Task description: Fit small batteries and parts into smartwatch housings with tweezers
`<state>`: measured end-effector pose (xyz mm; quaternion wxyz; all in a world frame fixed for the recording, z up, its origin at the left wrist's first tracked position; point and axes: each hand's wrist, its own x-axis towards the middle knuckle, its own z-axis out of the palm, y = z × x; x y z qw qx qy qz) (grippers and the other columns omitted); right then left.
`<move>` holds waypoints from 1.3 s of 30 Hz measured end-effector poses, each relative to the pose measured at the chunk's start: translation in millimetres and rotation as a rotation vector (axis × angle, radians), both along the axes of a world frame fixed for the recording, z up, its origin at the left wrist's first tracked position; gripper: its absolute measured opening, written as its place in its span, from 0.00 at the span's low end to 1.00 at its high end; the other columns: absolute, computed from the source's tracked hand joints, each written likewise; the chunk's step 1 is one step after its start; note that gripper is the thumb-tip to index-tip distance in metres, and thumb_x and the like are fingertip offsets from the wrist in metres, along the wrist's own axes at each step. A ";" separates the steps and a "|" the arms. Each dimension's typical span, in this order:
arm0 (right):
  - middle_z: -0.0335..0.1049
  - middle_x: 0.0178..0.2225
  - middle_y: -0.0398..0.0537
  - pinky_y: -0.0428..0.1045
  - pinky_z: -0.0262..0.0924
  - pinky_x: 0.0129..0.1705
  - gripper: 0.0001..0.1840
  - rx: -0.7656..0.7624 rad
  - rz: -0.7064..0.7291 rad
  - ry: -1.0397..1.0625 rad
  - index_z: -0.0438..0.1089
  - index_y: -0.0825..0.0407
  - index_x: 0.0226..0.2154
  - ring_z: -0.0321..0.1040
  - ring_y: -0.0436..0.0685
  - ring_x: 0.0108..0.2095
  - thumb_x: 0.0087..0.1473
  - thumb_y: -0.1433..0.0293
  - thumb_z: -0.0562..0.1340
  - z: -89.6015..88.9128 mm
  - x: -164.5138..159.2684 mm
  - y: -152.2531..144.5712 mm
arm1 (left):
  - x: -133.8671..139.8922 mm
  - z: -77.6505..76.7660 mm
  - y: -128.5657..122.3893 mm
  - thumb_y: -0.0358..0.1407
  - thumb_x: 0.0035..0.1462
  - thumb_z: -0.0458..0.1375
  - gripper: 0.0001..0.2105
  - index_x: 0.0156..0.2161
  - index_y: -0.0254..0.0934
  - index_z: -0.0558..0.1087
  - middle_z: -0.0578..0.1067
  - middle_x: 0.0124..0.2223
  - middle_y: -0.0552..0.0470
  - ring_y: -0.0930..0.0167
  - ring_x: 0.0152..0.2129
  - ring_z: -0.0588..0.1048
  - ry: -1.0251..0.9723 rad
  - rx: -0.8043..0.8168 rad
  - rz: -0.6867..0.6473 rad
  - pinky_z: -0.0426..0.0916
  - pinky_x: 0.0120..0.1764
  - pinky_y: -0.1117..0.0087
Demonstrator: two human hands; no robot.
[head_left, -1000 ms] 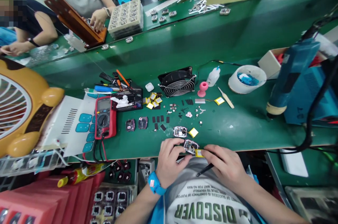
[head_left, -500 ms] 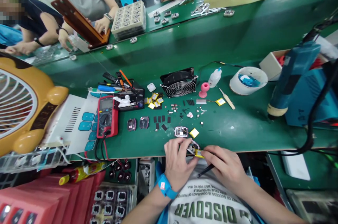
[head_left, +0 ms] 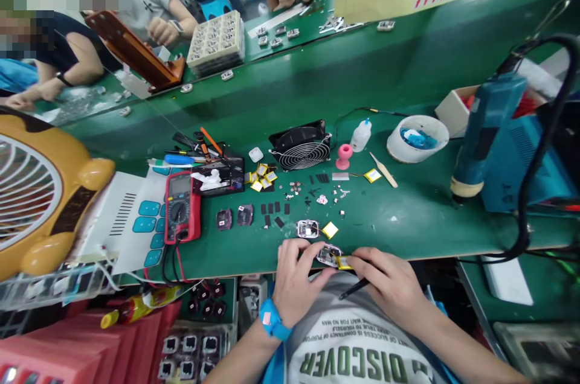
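At the bench's front edge my left hand (head_left: pixel 296 272) grips a small opened watch case (head_left: pixel 328 255) with its electronics showing. A yellow battery (head_left: pixel 344 262) sits at the right side of that case. My right hand (head_left: pixel 385 281) pinches this battery between thumb and finger. Black tweezers (head_left: pixel 353 290) are also tucked in the right hand, pointing down to the left. Just beyond my left hand lies a second opened watch case (head_left: pixel 308 228), wired to another yellow battery (head_left: pixel 330 230). Two dark watch covers (head_left: pixel 245 215) rest further left.
Small black pads and loose parts lie mid-bench before a black fan (head_left: pixel 301 145). Left are a red multimeter (head_left: pixel 182 206) and a yellow fan (head_left: pixel 45 185). A white tub (head_left: pixel 417 139) and a hanging blue heat gun (head_left: pixel 487 136) are right. Co-workers sit across the bench.
The view has shifted slightly. The watch case in my left hand is tilted flatter and shows more of its inside. A co-worker's hand across the bench has drawn back from the brown stand.
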<state>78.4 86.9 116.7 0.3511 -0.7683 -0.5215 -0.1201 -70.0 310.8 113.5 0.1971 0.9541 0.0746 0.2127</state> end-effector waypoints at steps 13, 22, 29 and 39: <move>0.89 0.43 0.49 0.57 0.91 0.39 0.14 0.083 -0.039 0.224 0.84 0.41 0.50 0.90 0.64 0.38 0.78 0.75 0.64 22.7 34.0 -20.1 | 3.3 -1.6 -0.8 0.29 0.72 0.76 0.19 0.62 0.53 0.89 0.94 0.53 0.50 0.58 0.46 0.91 -0.059 0.009 -0.089 0.85 0.48 0.56; 0.91 0.37 0.45 0.51 0.90 0.37 0.10 0.164 -0.079 0.485 0.89 0.40 0.43 0.92 0.61 0.35 0.81 0.66 0.75 15.3 57.1 -18.9 | 2.3 -12.7 -11.2 0.40 0.73 0.81 0.15 0.60 0.52 0.89 0.96 0.56 0.47 0.56 0.49 0.92 -0.069 0.022 -0.059 0.86 0.52 0.53; 0.98 0.40 0.46 0.51 0.95 0.40 0.09 0.235 -0.031 0.674 0.93 0.39 0.45 0.97 0.64 0.35 0.76 0.72 0.78 15.5 32.6 -10.1 | 6.1 -9.0 -11.8 0.40 0.76 0.76 0.11 0.59 0.48 0.90 0.97 0.55 0.49 0.59 0.47 0.91 -0.126 0.088 -0.061 0.84 0.52 0.55; 0.98 0.46 0.46 0.55 0.98 0.45 0.22 0.245 0.113 0.614 0.89 0.40 0.50 0.98 0.66 0.41 0.72 0.85 0.70 19.2 9.9 27.9 | 3.9 -9.2 -11.3 0.41 0.75 0.78 0.16 0.63 0.47 0.89 0.96 0.56 0.46 0.57 0.51 0.90 -0.080 0.063 -0.079 0.84 0.55 0.55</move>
